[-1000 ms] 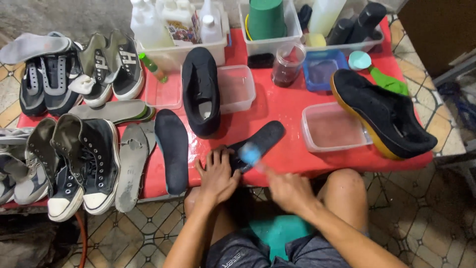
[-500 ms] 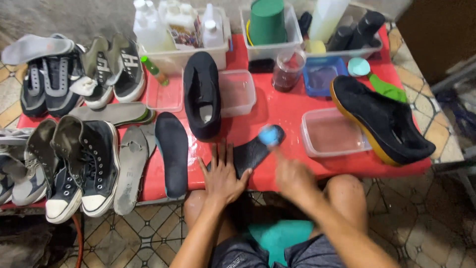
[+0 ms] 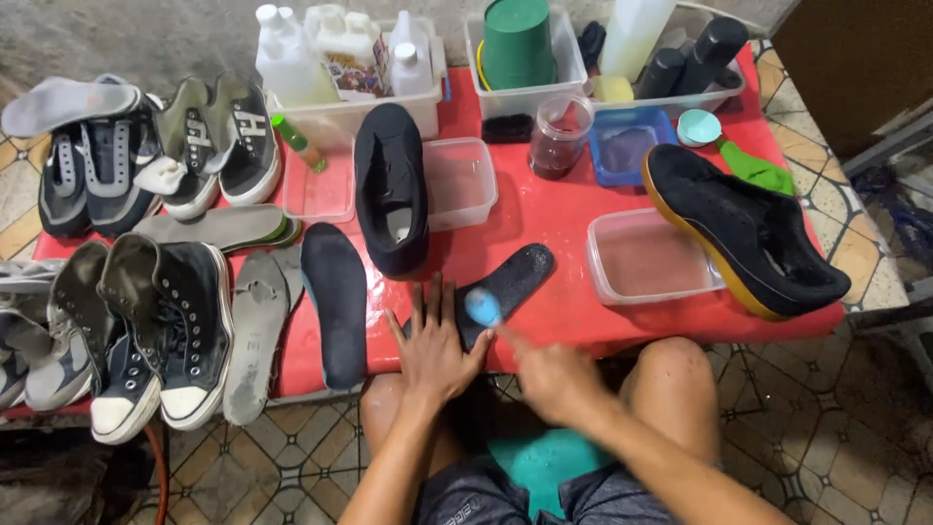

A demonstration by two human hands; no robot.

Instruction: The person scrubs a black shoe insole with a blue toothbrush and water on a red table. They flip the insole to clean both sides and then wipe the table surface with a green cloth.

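A black insole (image 3: 510, 282) lies slanted on the red table (image 3: 544, 209), near its front edge. My left hand (image 3: 434, 342) lies flat with fingers spread, pressing down the insole's near end. My right hand (image 3: 552, 374) is closed around a brush with a light blue head (image 3: 482, 305), which rests on the insole's middle. The right hand is motion-blurred. A second dark insole (image 3: 336, 301) lies just left of my left hand, and a black slip-on shoe (image 3: 390, 185) stands behind it.
A black shoe with a yellow sole (image 3: 743, 228) lies at the right by a clear tub (image 3: 646, 258). Several sneakers (image 3: 146, 321) and grey insoles (image 3: 255, 331) crowd the left. Bottles (image 3: 292, 58), a green cup (image 3: 517, 39) and a jar (image 3: 559, 136) stand at the back.
The brush head went up the insole toward its far tip, then came back down to its middle. My left hand stayed pressed on the near end.
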